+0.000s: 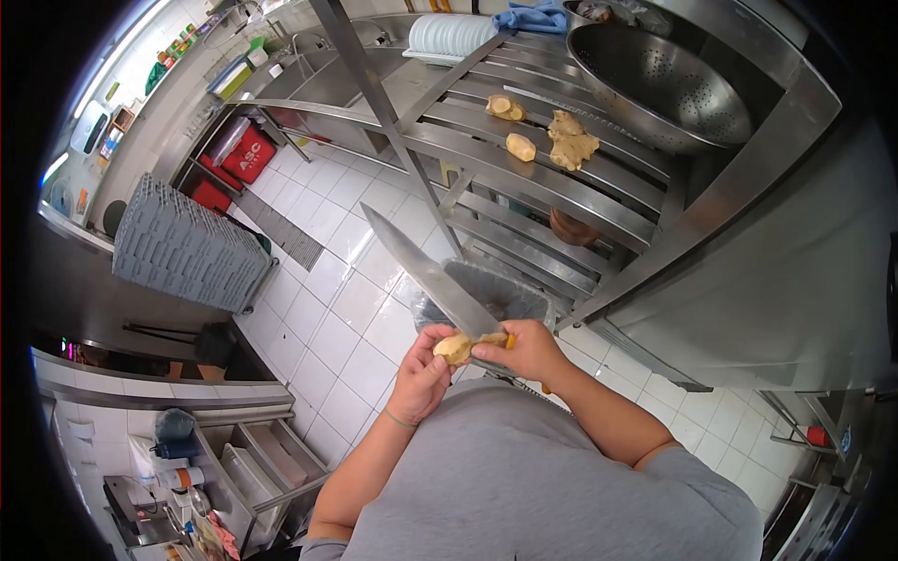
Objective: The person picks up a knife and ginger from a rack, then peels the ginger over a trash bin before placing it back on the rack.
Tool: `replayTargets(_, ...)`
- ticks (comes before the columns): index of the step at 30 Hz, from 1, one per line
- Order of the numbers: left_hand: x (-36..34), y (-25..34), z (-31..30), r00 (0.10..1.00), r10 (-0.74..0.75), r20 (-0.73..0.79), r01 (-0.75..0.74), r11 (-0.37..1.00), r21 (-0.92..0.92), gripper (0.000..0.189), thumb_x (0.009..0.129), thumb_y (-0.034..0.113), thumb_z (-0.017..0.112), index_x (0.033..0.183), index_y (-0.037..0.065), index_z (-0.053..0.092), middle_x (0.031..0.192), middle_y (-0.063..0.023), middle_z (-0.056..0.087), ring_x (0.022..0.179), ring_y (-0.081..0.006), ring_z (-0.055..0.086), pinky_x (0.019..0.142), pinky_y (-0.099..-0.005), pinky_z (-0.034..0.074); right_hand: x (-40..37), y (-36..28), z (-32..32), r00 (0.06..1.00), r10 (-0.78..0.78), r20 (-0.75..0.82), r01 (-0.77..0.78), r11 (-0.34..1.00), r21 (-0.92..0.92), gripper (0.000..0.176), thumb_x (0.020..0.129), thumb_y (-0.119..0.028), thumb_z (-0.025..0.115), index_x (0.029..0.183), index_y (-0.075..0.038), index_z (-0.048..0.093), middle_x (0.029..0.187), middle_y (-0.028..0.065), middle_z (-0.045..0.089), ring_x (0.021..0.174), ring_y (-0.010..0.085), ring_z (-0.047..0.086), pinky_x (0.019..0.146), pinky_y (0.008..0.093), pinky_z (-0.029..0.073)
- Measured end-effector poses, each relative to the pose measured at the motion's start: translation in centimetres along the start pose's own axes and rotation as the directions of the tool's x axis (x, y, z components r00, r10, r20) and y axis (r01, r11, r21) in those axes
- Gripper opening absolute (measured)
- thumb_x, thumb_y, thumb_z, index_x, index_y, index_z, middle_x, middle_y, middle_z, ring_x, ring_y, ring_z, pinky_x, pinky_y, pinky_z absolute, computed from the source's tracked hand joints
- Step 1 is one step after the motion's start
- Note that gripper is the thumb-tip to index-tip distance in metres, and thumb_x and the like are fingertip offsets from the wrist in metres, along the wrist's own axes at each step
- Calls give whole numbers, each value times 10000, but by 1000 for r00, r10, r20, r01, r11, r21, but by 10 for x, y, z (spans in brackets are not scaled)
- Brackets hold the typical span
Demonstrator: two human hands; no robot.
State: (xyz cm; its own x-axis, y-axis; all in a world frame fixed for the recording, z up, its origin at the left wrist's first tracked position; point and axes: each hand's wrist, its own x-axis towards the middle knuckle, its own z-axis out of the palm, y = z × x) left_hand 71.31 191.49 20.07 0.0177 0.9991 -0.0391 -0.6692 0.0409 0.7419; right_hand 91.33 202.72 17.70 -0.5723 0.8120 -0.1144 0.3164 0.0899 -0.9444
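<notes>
My left hand (421, 372) is closed around a partly peeled piece of ginger (454, 350), in front of my chest. In my right hand (529, 353) is a large kitchen knife (435, 283) with a yellow handle, its broad blade pointing up and to the left. The base of the blade lies against or very near the ginger; exact contact is hard to make out. Below the hands stands a bin lined with a clear plastic bag (510, 294). On the slatted metal shelf (533, 178) lie an unpeeled ginger root (571, 142) and two peeled ginger pieces (521, 147) (505, 107).
A large steel colander (659, 89) sits on the shelf's right side. White plates (452, 37) stand in a rack by the sink (323, 75). Stacked grey cartons (192, 245) and a red crate (248, 154) are at left. A steel post (383, 112) rises beside the shelf.
</notes>
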Motion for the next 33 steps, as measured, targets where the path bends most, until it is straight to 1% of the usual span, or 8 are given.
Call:
replayTargets(5, -2, -1, 0, 999, -33, 13, 33, 999, -17, 503, 943, 202, 801, 1344, 72, 527, 1321, -82, 626, 1246, -184, 598, 1082, -351, 472, -3, -5, 0, 999, 5, 46, -7, 999, 35, 559, 799, -542, 882, 820, -4, 730, 655, 103, 669, 594, 170, 623, 589, 361, 502)
replayTargets(8, -3, -1, 0, 1000, -26, -6, 26, 998, 62, 531, 915, 270, 836, 1306, 76, 534, 1255, -80, 660, 1205, -201, 634, 1086, -392, 484, -3, -1, 0, 996, -13, 87, 5, 996, 94, 519, 810, -505, 886, 839, -7, 745, 662, 93, 674, 603, 149, 618, 587, 352, 500)
replayTargets(10, -4, -1, -2, 996, -70, 48, 72, 997, -25, 512, 906, 149, 835, 1308, 56, 531, 1291, -76, 647, 1209, -184, 623, 1068, -320, 471, -4, -2, 0, 994, -46, 102, 33, 990, 135, 505, 813, -493, 887, 848, -8, 751, 664, 90, 676, 603, 141, 615, 585, 349, 500)
replayTargets(13, -5, 0, -3, 991, -117, 59, 118, 993, -1, 503, 907, 140, 831, 1298, 52, 528, 1276, -79, 654, 1208, -182, 624, 1064, -310, 472, -6, -9, -2, 988, -82, 131, 61, 986, 154, 527, 809, -510, 882, 856, -2, 753, 667, 107, 680, 604, 151, 622, 594, 345, 503)
replayTargets(15, -6, 3, 0, 992, -117, 42, 117, 993, 7, 496, 905, 136, 831, 1290, 52, 528, 1276, -81, 654, 1206, -184, 626, 1063, -314, 473, -6, -14, -5, 988, -14, 154, 12, 1000, 13, 556, 799, -540, 878, 839, -1, 745, 663, 123, 678, 600, 166, 626, 600, 343, 508)
replayTargets(19, -6, 1, -9, 992, -117, 53, 115, 993, 26, 546, 894, 117, 836, 1334, 40, 522, 1319, -94, 645, 1242, -202, 617, 1087, -334, 466, -8, -23, -9, 991, -11, 137, 18, 999, -50, 594, 789, -589, 863, 826, -9, 742, 667, 138, 684, 603, 218, 659, 606, 360, 519)
replayTargets(25, -4, -2, 2, 997, -81, -13, 82, 993, 86, 692, 864, 92, 855, 1445, 4, 488, 1405, -121, 610, 1319, -223, 582, 1127, -353, 451, -11, -28, -9, 991, -82, 109, 97, 986, -137, 623, 788, -637, 836, 774, -27, 710, 701, 149, 705, 653, 315, 716, 619, 404, 543)
replayTargets(33, -3, -2, 5, 995, -39, -86, 54, 982, 181, 578, 852, 72, 864, 1341, 21, 561, 1312, -97, 663, 1206, -192, 640, 1044, -329, 506, -12, -25, -4, 956, -293, 3, 289, 940, -184, 587, 820, -582, 836, 747, -26, 666, 659, 153, 659, 611, 324, 679, 585, 421, 514)
